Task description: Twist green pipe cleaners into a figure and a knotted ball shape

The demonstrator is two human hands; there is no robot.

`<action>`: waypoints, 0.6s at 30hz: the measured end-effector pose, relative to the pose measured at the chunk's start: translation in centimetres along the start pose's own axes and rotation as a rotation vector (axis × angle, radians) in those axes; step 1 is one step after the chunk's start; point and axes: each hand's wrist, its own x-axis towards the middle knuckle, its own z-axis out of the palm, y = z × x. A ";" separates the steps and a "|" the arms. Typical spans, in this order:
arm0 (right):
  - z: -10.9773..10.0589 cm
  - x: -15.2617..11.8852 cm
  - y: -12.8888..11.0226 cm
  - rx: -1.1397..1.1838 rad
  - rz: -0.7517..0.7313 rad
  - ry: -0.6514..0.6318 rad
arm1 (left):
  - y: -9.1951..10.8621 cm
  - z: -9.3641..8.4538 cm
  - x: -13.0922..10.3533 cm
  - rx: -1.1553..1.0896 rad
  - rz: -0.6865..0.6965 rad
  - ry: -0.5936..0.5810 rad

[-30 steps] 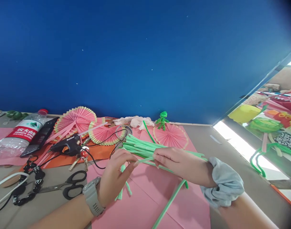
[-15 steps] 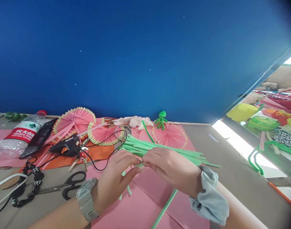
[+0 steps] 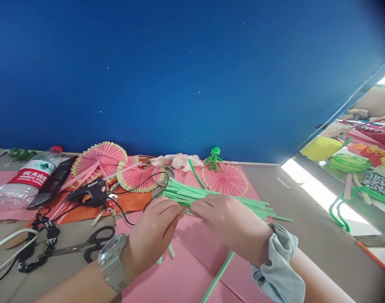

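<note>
My left hand [image 3: 156, 231], with a grey watch on the wrist, is closed in a pinch over the pink paper [image 3: 179, 277]. My right hand [image 3: 224, 223], with a light blue scrunchie on the wrist, is closed close beside it, fingertips nearly meeting. Both grip a light green pipe cleaner [image 3: 218, 275]; its long end slopes out below my right hand, and short green ends [image 3: 171, 251] stick out below my left. The bend between my fingers is mostly hidden. Just behind lies a bundle of green pipe cleaners [image 3: 249, 203].
A small green pipe-cleaner figure [image 3: 214, 159] stands by the blue wall, near pink paper fans [image 3: 140, 176]. Leftward lie a black glue gun [image 3: 88, 192], keys [image 3: 112, 204], scissors [image 3: 94, 244], a beaded bracelet [image 3: 50, 235] and a plastic bottle [image 3: 31, 176].
My left thumb and fingers have closed together and turned inward, covering the green piece that showed between my hands. My right hand has shifted slightly right.
</note>
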 end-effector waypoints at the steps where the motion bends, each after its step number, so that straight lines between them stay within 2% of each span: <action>1: 0.0 0.0 0.0 -0.037 -0.013 0.007 | 0.0 0.0 0.1 0.009 -0.009 0.006; 6: 0.1 -0.2 0.6 -0.064 -0.085 -0.005 | -0.2 0.0 0.1 0.038 0.041 -0.022; 11: 0.6 -0.4 1.6 -0.088 -0.063 -0.046 | -0.3 -0.1 -0.1 0.100 0.153 -0.091; 14: 0.0 -0.5 1.8 -0.063 -0.023 -0.068 | -0.8 -0.6 0.3 0.150 0.203 -0.127; 16: -1.0 -0.6 1.9 -0.004 0.035 -0.092 | -1.2 -1.3 0.8 0.168 0.147 -0.171; 18: -1.9 -0.7 1.8 0.071 0.090 -0.118 | -1.5 -2.2 1.3 0.219 0.017 -0.239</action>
